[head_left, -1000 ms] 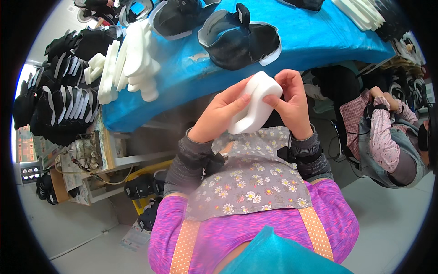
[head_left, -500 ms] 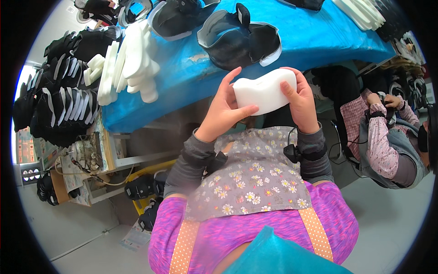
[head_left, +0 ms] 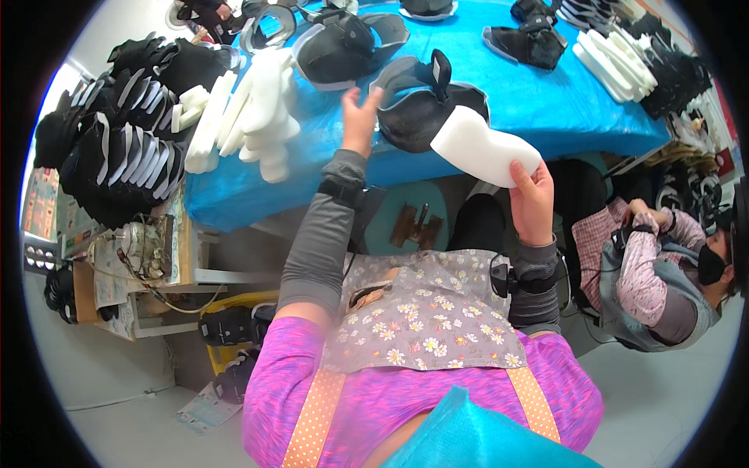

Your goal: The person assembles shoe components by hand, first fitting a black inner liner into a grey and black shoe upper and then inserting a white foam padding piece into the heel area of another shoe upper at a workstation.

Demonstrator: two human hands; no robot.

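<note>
My right hand (head_left: 533, 201) grips one end of a white curved foam pad (head_left: 482, 147), thumb on its face. The pad hangs tilted at the table's near edge and covers part of a black curved padded piece (head_left: 412, 121). That piece has a grey lining and an upright black tab. At its left side is my left hand (head_left: 360, 121), its fingers apart and nothing in them. The thumb comes close to the piece's rim; whether it touches, I cannot tell.
A blue-covered table (head_left: 328, 168) carries more black padded pieces (head_left: 335, 51). White foam pads (head_left: 265, 109) are stacked on the left, others (head_left: 616, 66) at the far right. Black pieces with grey edges (head_left: 125, 168) pile up at left. A co-worker (head_left: 655, 273) sits on the right.
My left hand has let go of the foam pad and moved forward and left to the black piece. The right hand has swung the pad aside, tilting it. The view has shifted.
</note>
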